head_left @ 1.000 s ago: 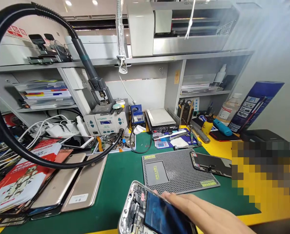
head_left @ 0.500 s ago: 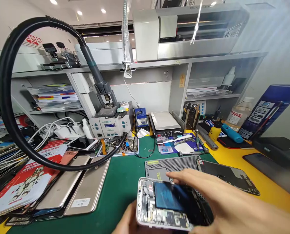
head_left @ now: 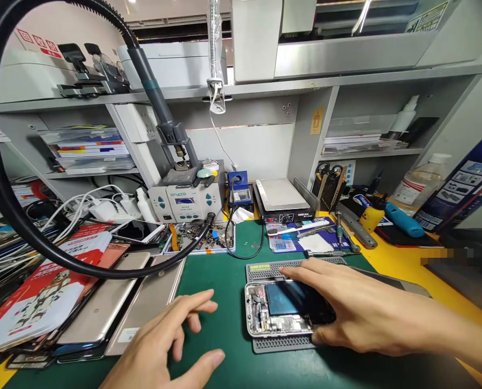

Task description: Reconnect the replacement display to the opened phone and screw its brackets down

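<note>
Basically, R hand (head_left: 356, 305) pinched opened phone (head_left: 287, 303) at L edge of grey mat (head_left: 283, 344).
L hand (head_left: 162, 340) hung spread off mat's front-L corner.

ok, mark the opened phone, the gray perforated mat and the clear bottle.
Opened phone (head_left: 286, 302): head view, on the dark rectangular block inside.
Gray perforated mat (head_left: 283, 344): head view, on its near strip.
Clear bottle (head_left: 414, 189): head view, on its label.
</note>
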Demonstrator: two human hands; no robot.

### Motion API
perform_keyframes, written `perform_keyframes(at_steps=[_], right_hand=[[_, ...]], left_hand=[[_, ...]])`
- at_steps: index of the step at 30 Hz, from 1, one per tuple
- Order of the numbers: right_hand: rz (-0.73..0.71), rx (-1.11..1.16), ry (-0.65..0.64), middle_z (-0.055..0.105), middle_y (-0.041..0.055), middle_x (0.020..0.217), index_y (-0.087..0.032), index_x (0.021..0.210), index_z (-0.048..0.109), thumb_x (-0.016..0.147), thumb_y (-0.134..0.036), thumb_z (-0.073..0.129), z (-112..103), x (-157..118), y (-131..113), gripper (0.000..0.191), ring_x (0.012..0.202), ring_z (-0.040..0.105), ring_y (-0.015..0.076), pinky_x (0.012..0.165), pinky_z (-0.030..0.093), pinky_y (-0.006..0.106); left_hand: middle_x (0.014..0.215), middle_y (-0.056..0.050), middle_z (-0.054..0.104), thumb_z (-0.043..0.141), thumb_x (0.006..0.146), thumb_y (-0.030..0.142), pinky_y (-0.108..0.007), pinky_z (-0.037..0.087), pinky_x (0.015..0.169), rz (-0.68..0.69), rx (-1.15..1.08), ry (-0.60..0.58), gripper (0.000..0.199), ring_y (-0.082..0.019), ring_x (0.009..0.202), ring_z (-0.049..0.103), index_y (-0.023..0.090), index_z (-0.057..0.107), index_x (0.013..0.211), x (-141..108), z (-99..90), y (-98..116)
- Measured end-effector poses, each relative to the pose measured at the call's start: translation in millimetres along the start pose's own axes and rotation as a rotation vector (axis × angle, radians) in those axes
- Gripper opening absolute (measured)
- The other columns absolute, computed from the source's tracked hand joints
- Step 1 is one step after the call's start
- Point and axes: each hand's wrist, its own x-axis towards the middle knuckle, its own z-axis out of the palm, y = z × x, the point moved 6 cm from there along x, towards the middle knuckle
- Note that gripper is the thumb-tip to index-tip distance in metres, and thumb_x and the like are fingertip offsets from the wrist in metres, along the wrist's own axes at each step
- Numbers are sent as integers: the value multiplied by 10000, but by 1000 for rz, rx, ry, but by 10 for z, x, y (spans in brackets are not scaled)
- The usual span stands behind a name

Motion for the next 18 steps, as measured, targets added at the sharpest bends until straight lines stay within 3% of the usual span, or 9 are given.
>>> perform_keyframes(at_steps=[3,10,14,18], right_hand=[[-2,-8,-24,548,122,1479,-248,1581,415,803,-373,717,5,8,20,844,1298,564,341,1078,481,468],[-65,-46,-7,498,105,1557,-288,1584,405,920,-458,628,74,-50,101,721,1365,530,341,1116,480,499],[-90,-119,31,470,123,1593,-254,1587,405,952,-420,585,132,-53,63,680,1426,482,361,1149,461,534],[-178,-167,149,514,93,1569,-284,1574,416,952,-375,593,133,-218,12,654,1373,552,341,1100,533,485]], left_hand=[[1018,19,702,711,855,382,-211,556,581,101,107,-35,459,-113,616,602,386,611,1302,178,26,78],[988,36,700,618,948,325,-285,553,713,204,228,63,254,-149,736,621,320,647,1201,768,18,410],[999,-5,682,551,978,257,-316,544,810,266,249,161,226,-176,864,631,243,657,1177,956,83,392],[1047,-36,678,502,1007,211,-315,523,875,370,291,238,223,-188,978,623,189,651,1172,947,99,306]])
